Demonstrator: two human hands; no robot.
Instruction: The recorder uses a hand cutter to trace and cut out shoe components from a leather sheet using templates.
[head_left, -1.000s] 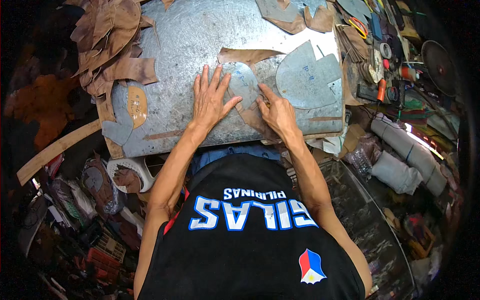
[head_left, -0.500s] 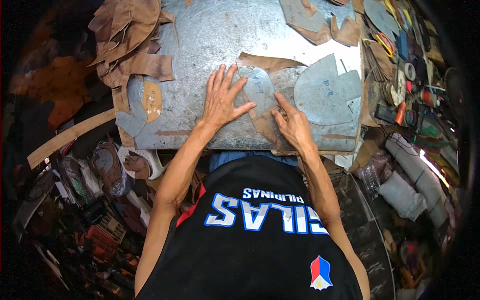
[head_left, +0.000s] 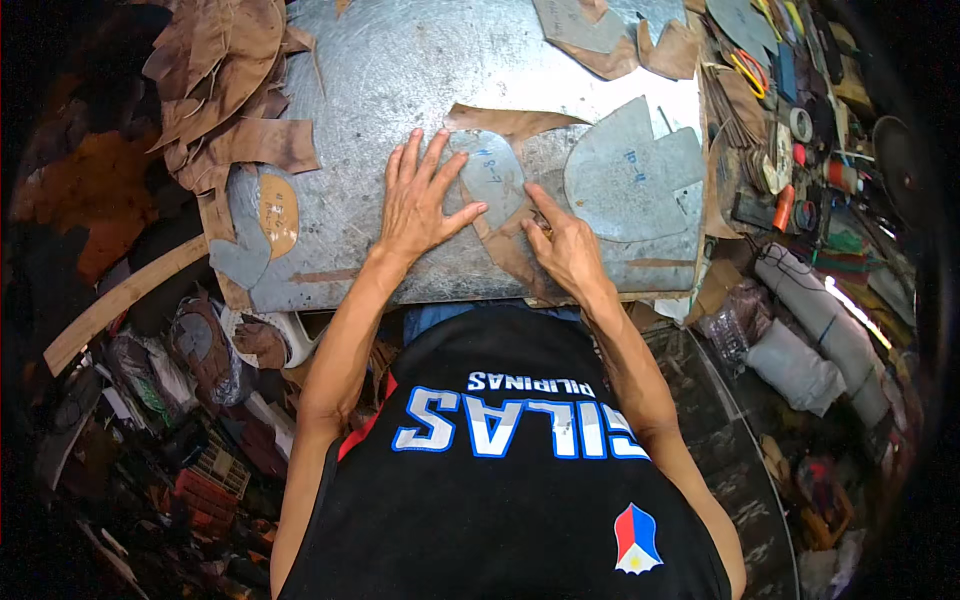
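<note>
On the metal-topped table, a small rounded grey template [head_left: 491, 172] lies on a piece of brown leather [head_left: 508, 252], whose irregular edges show below it. Fingers spread, my left hand [head_left: 418, 210] lies flat at the template's left side, with its thumb and a fingertip at or over the edge. My right hand [head_left: 566, 250] rests at the lower right side of the template. Its index finger is stretched to the template's edge while the other fingers curl around something small, mostly hidden. A strip of leather [head_left: 515, 122] lies just above the template.
A larger grey template [head_left: 625, 180] lies to the right. Leather scraps [head_left: 225, 75] are heaped at the far left, above a tan rounded pattern piece [head_left: 279, 215]. Scissors [head_left: 749, 72] and other tools crowd the right side. A curved wooden strip [head_left: 125, 300] juts out left.
The whole scene has shifted slightly left in the view. Both hands keep nearly the same places on the template and leather.
</note>
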